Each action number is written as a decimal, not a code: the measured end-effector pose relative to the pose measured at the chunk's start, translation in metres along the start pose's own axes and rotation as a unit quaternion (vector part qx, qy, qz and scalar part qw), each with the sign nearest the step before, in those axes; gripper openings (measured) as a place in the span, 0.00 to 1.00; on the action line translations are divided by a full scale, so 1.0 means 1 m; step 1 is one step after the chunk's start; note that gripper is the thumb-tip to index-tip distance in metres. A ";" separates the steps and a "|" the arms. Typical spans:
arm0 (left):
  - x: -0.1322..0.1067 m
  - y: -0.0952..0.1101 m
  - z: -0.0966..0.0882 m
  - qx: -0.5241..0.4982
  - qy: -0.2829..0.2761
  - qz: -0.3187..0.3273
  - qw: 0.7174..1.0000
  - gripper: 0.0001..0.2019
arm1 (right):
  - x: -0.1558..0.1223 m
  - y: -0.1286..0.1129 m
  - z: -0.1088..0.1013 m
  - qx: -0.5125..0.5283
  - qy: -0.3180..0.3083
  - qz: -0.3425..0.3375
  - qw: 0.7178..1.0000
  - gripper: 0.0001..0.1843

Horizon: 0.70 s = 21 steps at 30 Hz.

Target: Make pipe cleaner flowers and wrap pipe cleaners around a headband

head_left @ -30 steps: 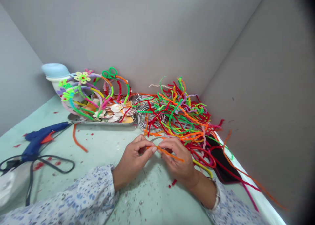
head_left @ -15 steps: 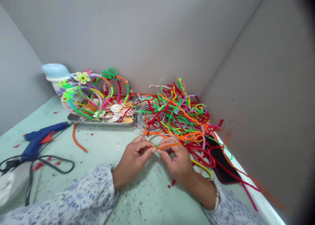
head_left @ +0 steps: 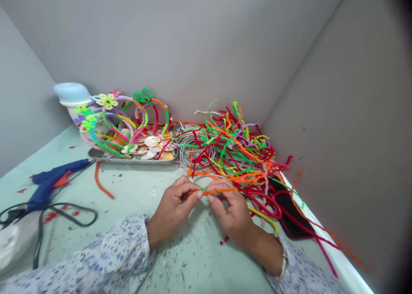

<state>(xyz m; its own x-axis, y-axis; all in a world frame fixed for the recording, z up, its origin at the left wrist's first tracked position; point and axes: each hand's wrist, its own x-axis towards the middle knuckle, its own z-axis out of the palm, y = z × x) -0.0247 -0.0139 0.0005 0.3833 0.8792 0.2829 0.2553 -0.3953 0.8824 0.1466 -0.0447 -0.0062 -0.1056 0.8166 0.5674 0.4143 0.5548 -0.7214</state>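
Both hands meet at the middle of the table. My left hand (head_left: 175, 206) is closed, thumb and fingers pinching an orange pipe cleaner (head_left: 222, 191). Close beside it, my right hand (head_left: 234, 209) pinches the same pipe cleaner, whose free end runs right across its fingers. A bit of green fuzz (head_left: 203, 189) shows between the fingertips. Behind the fingers arches a thin silvery hoop (head_left: 206, 177); its lower part is hidden by the hands.
A metal tray (head_left: 148, 161) of seashells holds several fuzzy decorated hoops (head_left: 132, 124). Right of it lie wire coils (head_left: 193, 156) and a tangled pipe cleaner heap (head_left: 238, 148). A blue glue gun (head_left: 48, 182) with its cord is at left, a dark phone-like slab (head_left: 294, 212) at right.
The fingertips have shifted slightly, with a small gap opening between the thumbs. The orange pipe cleaner stays pinched in both hands.
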 end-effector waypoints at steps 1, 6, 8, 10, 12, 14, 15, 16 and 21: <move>0.000 0.000 0.000 0.001 0.001 0.000 1.000 0.08 | 0.000 0.000 0.000 -0.007 0.003 0.002 1.000 0.07; 0.000 0.000 0.001 0.010 -0.002 0.006 1.000 0.08 | -0.002 0.000 0.001 -0.029 0.001 0.026 0.999 0.05; 0.000 0.001 0.001 0.015 -0.004 0.009 1.000 0.08 | -0.002 -0.001 0.001 -0.029 0.005 0.027 0.999 0.04; -0.001 0.001 0.001 0.020 -0.002 0.011 1.000 0.08 | -0.001 -0.001 0.000 -0.028 0.006 0.032 0.999 0.04; -0.001 0.001 0.002 0.025 -0.002 0.012 1.000 0.08 | -0.001 -0.002 0.000 -0.028 0.002 0.041 0.999 0.04; -0.001 0.002 0.002 0.027 0.000 0.013 1.000 0.08 | -0.001 -0.003 0.000 -0.028 -0.004 0.048 0.998 0.05; -0.001 0.002 0.002 0.027 0.000 0.014 1.000 0.08 | -0.001 -0.004 0.000 -0.028 -0.005 0.050 0.998 0.05; 0.000 0.003 0.002 0.028 0.000 0.014 1.000 0.08 | 0.000 -0.005 0.000 -0.029 -0.006 0.051 0.998 0.05; -0.001 0.005 0.002 0.027 -0.010 0.015 0.999 0.07 | 0.001 -0.008 0.000 -0.037 -0.007 0.056 0.998 0.06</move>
<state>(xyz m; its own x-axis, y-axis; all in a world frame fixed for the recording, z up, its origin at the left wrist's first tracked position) -0.0217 -0.0171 0.0042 0.4097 0.8612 0.3008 0.2913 -0.4360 0.8515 0.1435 -0.0483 0.0005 -0.0677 0.8751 0.4791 0.4895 0.4476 -0.7483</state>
